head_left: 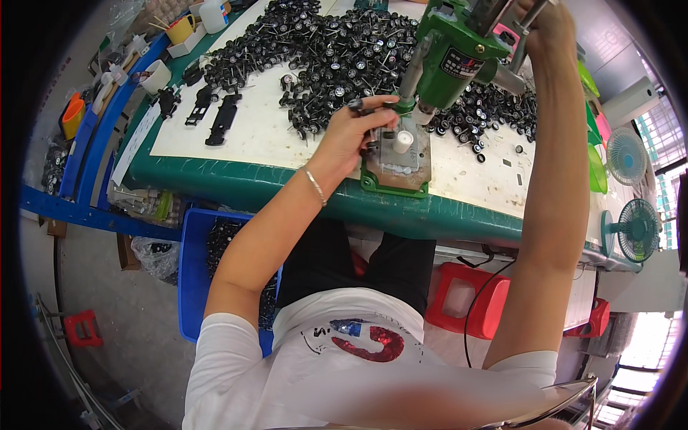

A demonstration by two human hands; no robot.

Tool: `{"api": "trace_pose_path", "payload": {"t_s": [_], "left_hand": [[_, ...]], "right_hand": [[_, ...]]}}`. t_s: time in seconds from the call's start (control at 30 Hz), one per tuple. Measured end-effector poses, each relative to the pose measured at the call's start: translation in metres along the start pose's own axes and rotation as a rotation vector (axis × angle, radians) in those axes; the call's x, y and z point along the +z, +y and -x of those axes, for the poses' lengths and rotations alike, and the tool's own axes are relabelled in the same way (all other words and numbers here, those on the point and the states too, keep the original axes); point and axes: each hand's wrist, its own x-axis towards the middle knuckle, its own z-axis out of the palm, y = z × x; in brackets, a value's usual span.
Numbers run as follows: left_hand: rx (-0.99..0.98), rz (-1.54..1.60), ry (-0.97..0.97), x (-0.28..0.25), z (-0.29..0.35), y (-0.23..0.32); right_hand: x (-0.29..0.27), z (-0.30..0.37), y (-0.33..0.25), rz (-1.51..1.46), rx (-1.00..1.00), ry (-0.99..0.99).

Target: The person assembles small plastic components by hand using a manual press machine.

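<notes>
A green bench press point(448, 75) stands at the table's front edge, its metal base plate point(412, 172) toward me. My left hand point(347, 140) is beside the press column, fingers closed on small wheel-and-axle pieces; a black wheel point(355, 104) shows at the fingers. Exactly how many pieces it holds is hidden. Just right of those fingertips, a white cylindrical block point(403, 141) sits on the base under the ram. My right hand point(552, 32) is raised at the upper right, wrapped round the metal lever point(529, 25) of the press.
A large heap of black toy wheels on axles point(351, 57) covers the table's far side. Black toy car chassis point(223, 120) lie at left. Below the table are a blue bin point(192, 287) and a red stool point(469, 301). Green fans point(638, 229) stand at right.
</notes>
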Motion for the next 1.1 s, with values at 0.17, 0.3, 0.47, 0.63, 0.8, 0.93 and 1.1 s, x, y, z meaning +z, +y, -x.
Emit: {"api": "trace_pose_path", "payload": {"t_s": [0.17,0.3,0.47,0.63,0.8,0.93,1.1], "left_hand": [[-0.079,0.091,-0.008,-0.036,0.022,0.015],[-0.197,-0.048,-0.012,-0.090,0.062,0.041],[-0.187,-0.583,0.099,-0.166,0.159,0.089],[-0.343,-1.591,0.168,-0.209,0.222,0.120],[-0.066,-1.253,0.310,-0.183,0.175,0.113],[0.234,-1.215,0.207,-0.122,0.100,0.076],[0.343,-1.288,0.165,-0.110,0.039,0.029]], "right_hand": [[-0.064,-0.036,-0.021,-0.777,0.600,-0.493],[-0.052,-0.014,-0.007,-0.636,0.503,-0.518],[-0.038,0.017,0.018,0.593,-0.486,0.242],[-0.082,0.047,0.013,0.785,-0.338,0.315],[-0.140,0.085,0.032,0.987,-0.124,0.406],[-0.178,0.123,0.053,1.358,0.055,0.361],[-0.214,0.162,0.087,1.646,0.021,0.282]]}}
